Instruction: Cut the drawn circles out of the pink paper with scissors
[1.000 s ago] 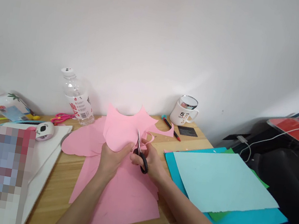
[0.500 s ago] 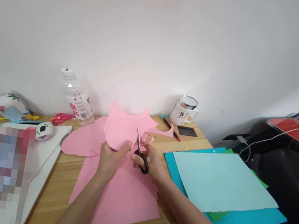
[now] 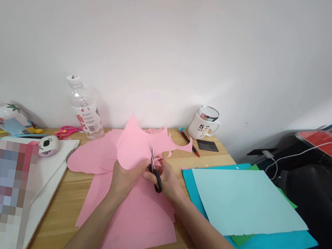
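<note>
My left hand point(image 3: 123, 179) pinches the lower edge of a pink paper piece point(image 3: 137, 145) and holds it upright above the desk. My right hand point(image 3: 167, 180) grips black-handled scissors point(image 3: 154, 171), whose blades point up into the right side of that piece. A thin curl of cut pink paper hangs by the blades. Under both hands lies a large pink sheet point(image 3: 134, 217), with another rounded pink cut-out point(image 3: 92, 157) to its left.
A wooden desk point(image 3: 67, 201) against a white wall holds a clear bottle point(image 3: 85, 109), a white mug point(image 3: 204, 124), a pen point(image 3: 189, 139), pink scissors point(image 3: 67, 130) and a punch point(image 3: 48, 144). Light blue paper point(image 3: 242, 201) on teal and green sheets lies right.
The held pink piece has been turned, its pointed corner now up at the left. The scissors have moved slightly left, deeper into the paper. The view barely shifted.
</note>
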Demonstrator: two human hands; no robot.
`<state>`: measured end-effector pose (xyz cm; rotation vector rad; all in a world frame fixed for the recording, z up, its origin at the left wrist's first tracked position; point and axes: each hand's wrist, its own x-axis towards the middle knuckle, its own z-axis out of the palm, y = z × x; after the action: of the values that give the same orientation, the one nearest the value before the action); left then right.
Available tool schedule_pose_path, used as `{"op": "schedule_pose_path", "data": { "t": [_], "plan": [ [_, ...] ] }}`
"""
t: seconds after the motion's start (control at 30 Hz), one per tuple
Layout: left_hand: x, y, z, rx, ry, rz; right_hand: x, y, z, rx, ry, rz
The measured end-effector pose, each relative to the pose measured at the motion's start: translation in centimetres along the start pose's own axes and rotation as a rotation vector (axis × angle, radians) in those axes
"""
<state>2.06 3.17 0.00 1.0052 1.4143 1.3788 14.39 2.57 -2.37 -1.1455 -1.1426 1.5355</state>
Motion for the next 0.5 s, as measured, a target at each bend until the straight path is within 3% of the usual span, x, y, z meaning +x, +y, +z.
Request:
{"op": "schedule_pose_path", "data": {
  "t": [0.5],
  "plan": [
    [-0.21,0.25,0.05,0.013,-0.038,0.006,-0.44,-0.85,0.16,0.028,-0.026,-0.027]
  ]
}}
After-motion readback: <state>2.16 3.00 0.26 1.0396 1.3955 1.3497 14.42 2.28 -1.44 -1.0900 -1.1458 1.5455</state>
